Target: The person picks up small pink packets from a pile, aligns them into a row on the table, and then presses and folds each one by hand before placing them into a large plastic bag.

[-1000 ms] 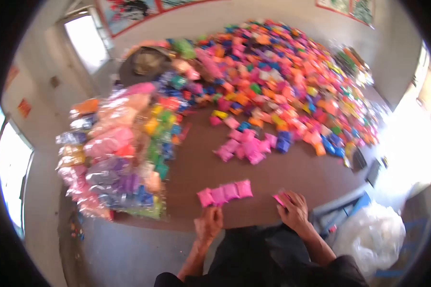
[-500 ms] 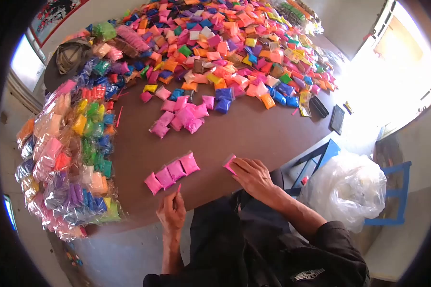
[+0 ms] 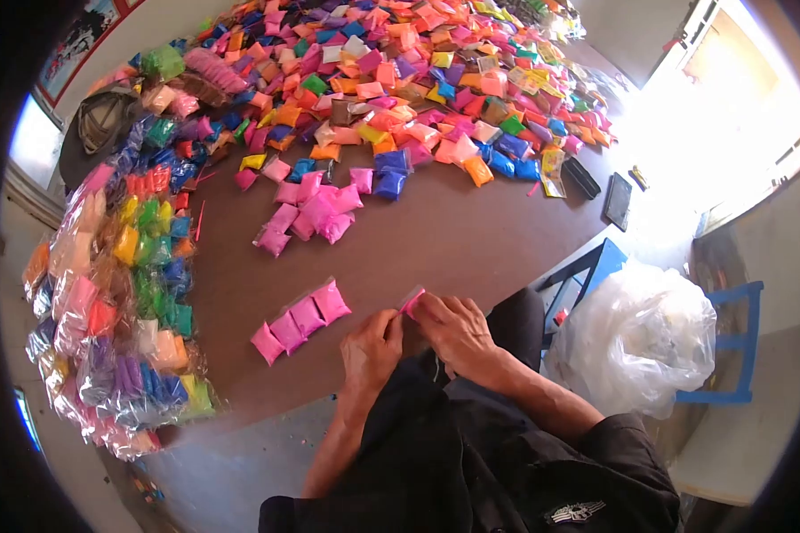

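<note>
My right hand [image 3: 458, 333] pinches a small pink packet [image 3: 412, 300] near the table's front edge; its fingers cover most of it. Close beside it, my left hand [image 3: 372, 346] is closed, with thumb and forefinger pressed together at the packet's left edge. The thin pink stick seen in this hand a moment earlier is now hidden by the fingers. To the left of my hands lies a slanted row of several pink packets [image 3: 305, 314], side by side. Beyond it sits a loose cluster of pink packets [image 3: 318, 213].
A large heap of multicoloured packets [image 3: 400, 80] covers the table's far side. Bagged packets [image 3: 156, 293] line the left edge. Another pink stick [image 3: 200, 220] lies beside them. At right are a black phone [image 3: 618, 201], a blue chair [image 3: 736, 342] and a clear plastic bag [image 3: 636, 338].
My left hand has moved right and up, from beside the row to the packet in my right hand. The stick is out of sight. The view has shifted slightly.
</note>
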A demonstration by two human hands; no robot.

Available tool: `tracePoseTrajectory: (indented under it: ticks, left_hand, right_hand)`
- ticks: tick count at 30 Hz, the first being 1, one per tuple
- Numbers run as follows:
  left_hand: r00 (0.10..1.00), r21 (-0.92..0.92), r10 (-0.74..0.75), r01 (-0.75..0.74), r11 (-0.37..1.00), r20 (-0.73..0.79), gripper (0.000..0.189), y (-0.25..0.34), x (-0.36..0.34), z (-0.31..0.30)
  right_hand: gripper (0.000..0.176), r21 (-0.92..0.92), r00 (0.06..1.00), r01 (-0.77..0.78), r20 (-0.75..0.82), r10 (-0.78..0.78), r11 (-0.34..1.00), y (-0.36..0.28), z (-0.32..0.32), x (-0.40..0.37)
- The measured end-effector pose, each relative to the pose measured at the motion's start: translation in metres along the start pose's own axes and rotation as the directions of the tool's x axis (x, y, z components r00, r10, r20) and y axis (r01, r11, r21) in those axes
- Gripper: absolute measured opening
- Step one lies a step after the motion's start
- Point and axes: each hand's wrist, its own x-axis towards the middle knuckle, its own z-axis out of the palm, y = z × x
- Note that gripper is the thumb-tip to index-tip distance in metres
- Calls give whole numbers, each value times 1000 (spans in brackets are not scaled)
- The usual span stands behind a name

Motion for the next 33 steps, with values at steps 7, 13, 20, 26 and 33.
tracePoseTrajectory:
  ticks: [7,13,20,26,33]
  left_hand:
    - [989,117,36,-54,992,144,12,-14,16,0]
    - [981,37,48,-56,998,190,13,5,31,-1]
    - [966,73,72,-92,993,249,20,-11,56,13]
    - [946,65,128,-154,986,297,20,-15,54,16]
    - [960,134,106,-145,980,259,22,1,61,2]
  right_hand:
    - [38,60,1000,-21,-8,22,998,-1,1,-1]
    - [34,119,994,-86,-53,93,989,-8,-1,-5]
    - [34,166,988,-115,-82,130,979,-7,6,-6]
    - [36,177,987,-104,-101,124,979,-9,7,-10]
    - [35,184,984,-109,-121,132,977,-8,6,-9]
